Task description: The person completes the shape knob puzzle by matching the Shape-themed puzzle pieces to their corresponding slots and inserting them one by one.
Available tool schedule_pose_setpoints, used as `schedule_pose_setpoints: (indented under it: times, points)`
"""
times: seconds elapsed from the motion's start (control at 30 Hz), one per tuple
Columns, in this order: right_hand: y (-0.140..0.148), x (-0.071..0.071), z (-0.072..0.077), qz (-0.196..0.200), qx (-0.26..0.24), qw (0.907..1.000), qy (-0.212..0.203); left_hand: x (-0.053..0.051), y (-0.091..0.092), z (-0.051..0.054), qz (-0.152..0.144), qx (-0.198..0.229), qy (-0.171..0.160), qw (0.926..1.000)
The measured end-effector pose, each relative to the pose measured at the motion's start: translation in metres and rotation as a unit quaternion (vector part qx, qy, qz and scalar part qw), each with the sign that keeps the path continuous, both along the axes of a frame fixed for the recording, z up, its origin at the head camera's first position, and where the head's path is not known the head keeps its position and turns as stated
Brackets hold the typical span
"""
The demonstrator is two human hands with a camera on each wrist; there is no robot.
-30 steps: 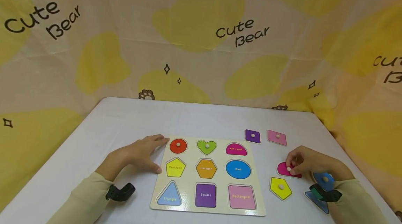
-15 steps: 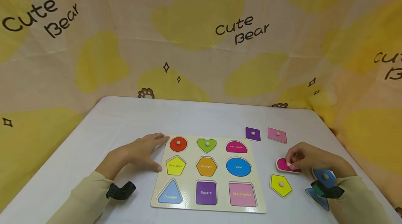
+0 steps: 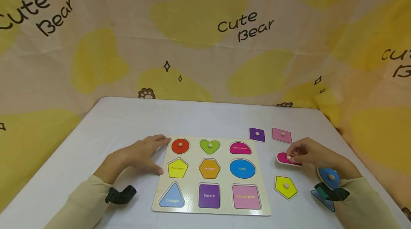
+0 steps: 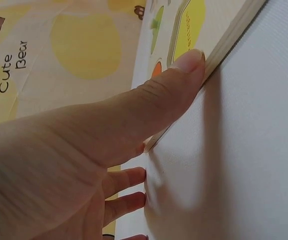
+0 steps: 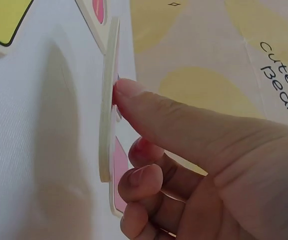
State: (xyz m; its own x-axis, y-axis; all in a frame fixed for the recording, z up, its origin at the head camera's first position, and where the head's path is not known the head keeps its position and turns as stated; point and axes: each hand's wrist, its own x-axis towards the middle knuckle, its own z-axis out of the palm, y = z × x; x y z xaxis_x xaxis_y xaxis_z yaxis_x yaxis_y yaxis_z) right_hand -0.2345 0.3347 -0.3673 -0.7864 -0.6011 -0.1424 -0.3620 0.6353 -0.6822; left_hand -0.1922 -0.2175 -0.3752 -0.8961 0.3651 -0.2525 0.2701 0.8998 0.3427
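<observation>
A cream puzzle board (image 3: 224,179) with printed shapes lies on the white table. My left hand (image 3: 136,154) rests at its left side, thumb and forefinger spread along the edge. In the left wrist view the thumb (image 4: 178,85) touches the board's edge beside the yellow pentagon, its fingers fairly straight. My right hand (image 3: 313,154) pinches the small knob of a magenta half-round puzzle piece (image 3: 282,158). In the right wrist view that piece (image 5: 106,130) shows edge-on, off the table, with a shadow beneath. Its knob is mostly hidden by the thumb and fingers.
Right of the board lie a purple square (image 3: 257,135), a pink rectangle (image 3: 281,135) and a yellow pentagon (image 3: 285,187). A blue oval (image 3: 328,176) and a blue triangle (image 3: 322,199) are partly under my right wrist. A red circle (image 3: 180,146) and green heart (image 3: 209,146) sit in the board.
My right hand has raised the half-round piece off the table and moved it slightly left. The left hand stays at the board's edge, while the head view has tilted a little downward.
</observation>
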Motion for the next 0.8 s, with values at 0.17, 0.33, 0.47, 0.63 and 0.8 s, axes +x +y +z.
schedule_pose_setpoints:
  times: [0.17, 0.33, 0.47, 0.63, 0.8]
  points:
    - [-0.007, -0.001, 0.005, -0.015, 0.002, 0.9998, 0.013, 0.000, 0.002, 0.001, -0.001, 0.001, -0.002, 1.0000]
    - [-0.019, -0.004, 0.008, -0.046, 0.018, 0.9987, 0.014, 0.000, 0.002, 0.002, -0.003, 0.003, -0.003, 1.0000]
    - [-0.030, -0.007, 0.012, -0.049, 0.014, 0.9985, 0.018, 0.000, 0.002, 0.002, -0.004, 0.004, -0.001, 1.0000]
    - [-0.044, -0.010, 0.018, -0.035, 0.004, 0.9988, 0.034, 0.000, 0.002, 0.003, -0.005, 0.006, -0.004, 1.0000]
    - [-0.060, -0.016, 0.021, -0.037, -0.003, 0.9983, 0.044, 0.001, 0.001, 0.003, -0.003, 0.005, -0.007, 1.0000]
